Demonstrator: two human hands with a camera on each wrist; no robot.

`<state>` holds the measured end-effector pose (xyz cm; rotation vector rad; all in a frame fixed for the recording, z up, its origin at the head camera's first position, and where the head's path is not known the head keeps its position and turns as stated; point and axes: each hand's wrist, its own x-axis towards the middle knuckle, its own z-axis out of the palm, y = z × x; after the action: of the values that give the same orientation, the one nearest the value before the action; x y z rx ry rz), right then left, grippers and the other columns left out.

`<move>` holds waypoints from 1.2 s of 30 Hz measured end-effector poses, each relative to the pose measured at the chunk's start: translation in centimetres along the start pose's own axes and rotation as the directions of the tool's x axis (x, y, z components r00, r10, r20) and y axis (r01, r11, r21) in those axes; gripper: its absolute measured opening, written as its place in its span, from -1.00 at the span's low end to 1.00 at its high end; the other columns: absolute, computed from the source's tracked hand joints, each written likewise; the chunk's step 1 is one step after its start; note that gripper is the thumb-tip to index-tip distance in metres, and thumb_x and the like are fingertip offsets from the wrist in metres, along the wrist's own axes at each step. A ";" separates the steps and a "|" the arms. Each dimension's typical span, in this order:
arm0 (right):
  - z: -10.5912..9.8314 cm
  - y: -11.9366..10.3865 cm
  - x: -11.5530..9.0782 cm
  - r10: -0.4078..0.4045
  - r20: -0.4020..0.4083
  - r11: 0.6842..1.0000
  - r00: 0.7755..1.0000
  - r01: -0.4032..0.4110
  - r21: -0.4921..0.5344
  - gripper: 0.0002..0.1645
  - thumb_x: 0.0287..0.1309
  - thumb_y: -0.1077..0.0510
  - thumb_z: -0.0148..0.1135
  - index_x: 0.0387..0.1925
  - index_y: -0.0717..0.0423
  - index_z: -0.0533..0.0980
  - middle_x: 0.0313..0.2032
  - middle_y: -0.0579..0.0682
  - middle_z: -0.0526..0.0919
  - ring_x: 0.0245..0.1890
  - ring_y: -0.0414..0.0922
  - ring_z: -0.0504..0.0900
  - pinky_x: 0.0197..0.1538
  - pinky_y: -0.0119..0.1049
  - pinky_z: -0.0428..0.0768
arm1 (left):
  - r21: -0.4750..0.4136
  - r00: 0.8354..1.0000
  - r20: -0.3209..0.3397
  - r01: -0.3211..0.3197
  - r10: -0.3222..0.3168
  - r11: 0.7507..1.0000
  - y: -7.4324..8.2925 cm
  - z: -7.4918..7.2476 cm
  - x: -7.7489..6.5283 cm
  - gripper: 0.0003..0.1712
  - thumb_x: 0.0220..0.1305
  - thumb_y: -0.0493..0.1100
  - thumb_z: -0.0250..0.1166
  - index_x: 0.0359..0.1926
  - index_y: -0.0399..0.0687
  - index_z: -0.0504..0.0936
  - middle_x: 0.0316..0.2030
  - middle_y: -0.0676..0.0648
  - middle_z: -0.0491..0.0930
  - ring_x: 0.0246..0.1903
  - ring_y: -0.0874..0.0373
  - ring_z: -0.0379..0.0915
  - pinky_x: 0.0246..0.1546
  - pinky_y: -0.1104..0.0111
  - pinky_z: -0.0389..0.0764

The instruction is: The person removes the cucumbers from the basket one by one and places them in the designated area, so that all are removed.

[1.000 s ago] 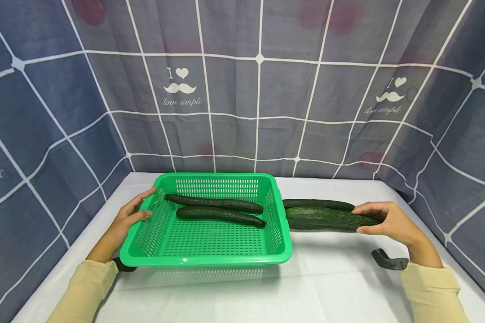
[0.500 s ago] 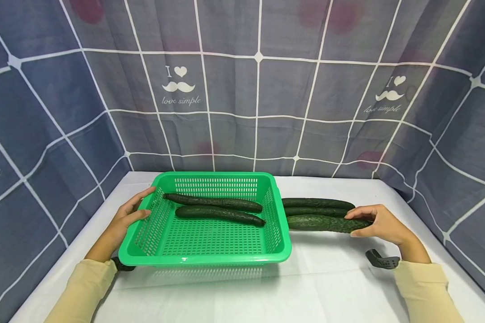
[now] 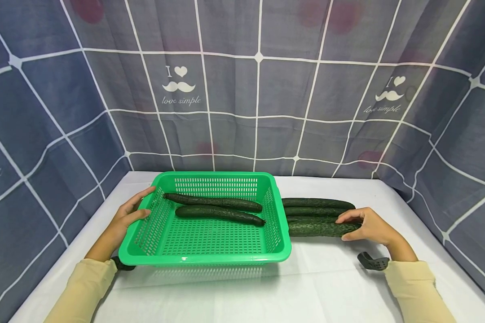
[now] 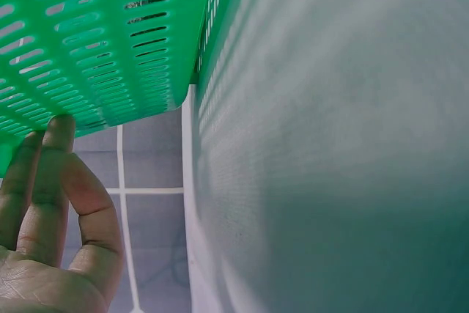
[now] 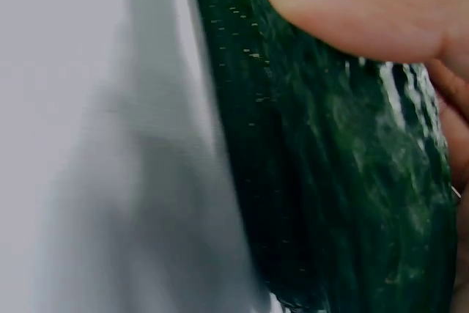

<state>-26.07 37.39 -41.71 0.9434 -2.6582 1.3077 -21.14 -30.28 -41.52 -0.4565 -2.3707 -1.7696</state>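
A green plastic basket (image 3: 210,259) with slotted walls stands left of centre in the head view. Inside it lie two dark cucumbers, a back one (image 3: 214,202) and a front one (image 3: 220,214). My left hand (image 3: 123,220) holds its left rim, thumb over the edge; in the left wrist view the fingers (image 4: 57,159) touch the outer wall. To the basket's right, my right hand (image 3: 365,226) pinches the right end of a bumpy cucumber (image 5: 374,159) between thumb and fingers. Other cucumbers (image 3: 319,202) lie beside it, their left ends hidden by the basket.
A white cloth (image 3: 307,287) covers the table. Grey-blue curtains (image 3: 234,134) with white grid lines enclose the back and sides. A black wrist mount (image 3: 372,261) sits below the right wrist, another dark one (image 3: 123,264) by the left.
My right hand has moved left and slightly nearer with the cucumber, exposing another cucumber behind it. My left hand and the basket have stayed in place.
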 end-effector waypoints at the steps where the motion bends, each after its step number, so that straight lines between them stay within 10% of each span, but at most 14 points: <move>1: 0.1 0.1 0.0 -0.005 0.001 1.000 1.000 0.005 0.004 -0.56 -0.14 0.42 0.72 -0.14 0.22 0.79 -0.12 -0.34 0.78 -0.13 -0.38 0.73 -0.09 -0.46 0.64 | 0.002 1.000 -0.002 -0.003 0.003 1.000 0.0 0.0 0.0 -0.24 0.56 -0.33 0.14 0.69 0.12 0.30 0.61 0.26 0.16 0.66 -0.45 -0.39 0.33 0.45 0.24; 28: 2.2 -0.6 1.1 0.035 -0.008 0.978 0.999 -0.036 -0.206 -0.60 -0.27 0.25 0.83 -0.35 0.02 0.75 -0.29 -0.15 0.75 -0.33 -0.33 0.69 -0.24 -0.34 0.65 | 0.018 1.000 -0.007 -0.002 0.002 1.000 -0.2 0.0 0.1 -0.24 0.56 -0.33 0.14 0.69 0.13 0.31 0.64 0.17 0.13 0.66 -0.45 -0.34 0.14 0.59 0.34; 33: 2.3 -0.9 1.0 0.075 -0.041 0.961 0.996 -0.083 -0.264 -0.59 -0.30 0.20 0.85 -0.37 -0.02 0.75 -0.32 -0.20 0.72 -0.35 -0.32 0.64 -0.24 -0.31 0.63 | -0.008 1.000 -0.004 0.012 -0.012 1.000 -0.1 -0.1 0.1 -0.23 0.54 -0.34 0.15 0.69 0.14 0.32 0.64 0.17 0.13 0.67 -0.44 -0.42 0.60 -0.03 -0.01; 36: 2.2 -0.9 1.0 0.073 -0.036 0.962 0.997 -0.080 -0.262 -0.58 -0.29 0.20 0.85 -0.36 -0.03 0.74 -0.33 -0.23 0.69 -0.36 -0.32 0.61 -0.25 -0.31 0.62 | -0.034 1.000 -0.003 0.018 -0.018 0.999 0.0 -0.1 0.2 -0.22 0.52 -0.35 0.16 0.68 0.13 0.32 0.65 0.12 0.11 0.67 -0.44 -0.46 0.50 -0.46 -0.28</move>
<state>-25.93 34.85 -42.20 0.7907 -2.7811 0.9356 -21.34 -30.36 -41.47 -0.4374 -2.3531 -1.8188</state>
